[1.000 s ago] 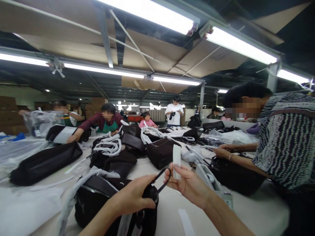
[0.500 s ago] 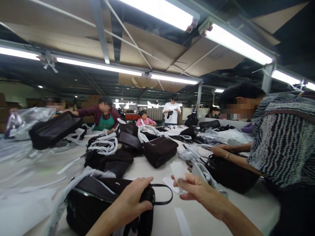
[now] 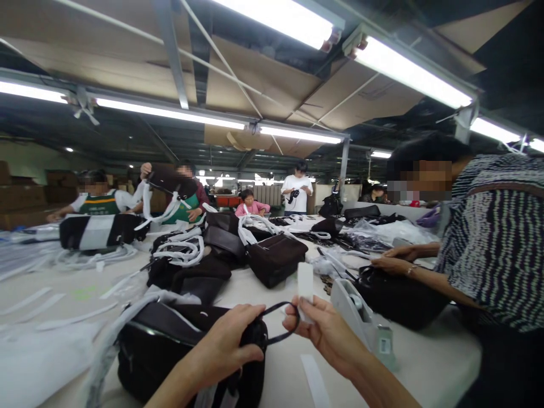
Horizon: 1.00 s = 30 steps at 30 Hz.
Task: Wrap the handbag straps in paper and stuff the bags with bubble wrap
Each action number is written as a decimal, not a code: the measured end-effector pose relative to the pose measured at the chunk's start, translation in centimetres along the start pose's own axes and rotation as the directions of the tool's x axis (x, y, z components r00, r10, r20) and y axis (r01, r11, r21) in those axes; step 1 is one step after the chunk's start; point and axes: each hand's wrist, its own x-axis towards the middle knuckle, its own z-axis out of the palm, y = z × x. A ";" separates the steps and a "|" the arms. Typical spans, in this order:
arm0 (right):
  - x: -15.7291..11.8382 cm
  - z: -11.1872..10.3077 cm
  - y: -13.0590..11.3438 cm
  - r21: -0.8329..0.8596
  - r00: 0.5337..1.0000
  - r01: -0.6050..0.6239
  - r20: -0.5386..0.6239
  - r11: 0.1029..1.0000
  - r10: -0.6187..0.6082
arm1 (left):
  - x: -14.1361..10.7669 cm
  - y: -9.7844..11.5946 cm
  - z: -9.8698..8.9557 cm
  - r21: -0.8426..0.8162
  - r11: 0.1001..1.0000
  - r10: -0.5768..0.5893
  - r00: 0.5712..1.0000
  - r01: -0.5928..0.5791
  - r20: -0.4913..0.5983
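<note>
A dark handbag (image 3: 157, 354) lies on the pale table at the lower left, a wrapped strap (image 3: 106, 345) along its left side. My left hand (image 3: 232, 340) rests on the bag's right end, thumb and fingers spread apart around its dark edge. A thin black loop (image 3: 278, 339) sticks out from that end. My right hand (image 3: 318, 323) pinches a small white tag (image 3: 305, 283) upright, and its fingers touch the loop's right side. Whether the tag is joined to the loop cannot be seen.
A tape dispenser (image 3: 355, 311) stands right of my right hand. A white strip (image 3: 314, 381) lies below it. More dark bags (image 3: 276, 258) are piled ahead. At the right, a person in a patterned top (image 3: 497, 238) handles a black bag (image 3: 399, 294); others work across the table.
My right hand has moved slightly left to the black loop, with the white tag now upright. At the far left, a person has raised a dark bag. The person at right has shifted right.
</note>
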 end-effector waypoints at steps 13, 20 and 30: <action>-2.1 -1.1 -2.9 -0.714 0.958 0.271 0.134 0.646 -0.253 | -0.2 0.1 0.4 0.020 1.000 -0.008 0.999 0.008 -0.036; -2.0 -1.0 0.0 -0.639 0.995 0.094 0.070 0.764 -0.064 | -0.2 0.1 0.1 -0.018 0.999 0.040 0.998 -0.041 -0.054; -1.3 1.6 -0.9 0.233 0.994 0.060 0.074 0.971 -0.079 | 0.4 2.5 0.3 -0.011 0.991 0.122 0.955 -0.130 -0.270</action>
